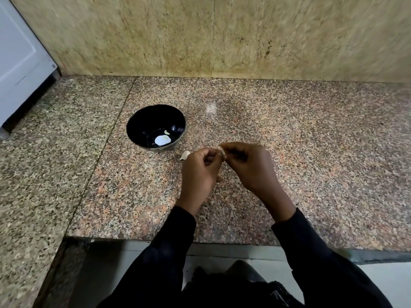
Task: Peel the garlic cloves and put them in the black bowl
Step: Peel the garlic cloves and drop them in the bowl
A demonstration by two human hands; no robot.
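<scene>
Garlic clove [222, 151] pinched between your left hand [201, 172] and right hand [249, 165], both clamped on it, probably mid-peel. Black bowl [142, 121] lies far-left, left hand nearer. Another clove [185, 155] beside left knuckles.

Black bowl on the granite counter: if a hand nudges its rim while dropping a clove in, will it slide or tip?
The round glossy black bowl probably slides on the polished speckled granite counter. It looks nearly empty, so likely light. Its base seems narrower than its rim, so it may rock.
</scene>
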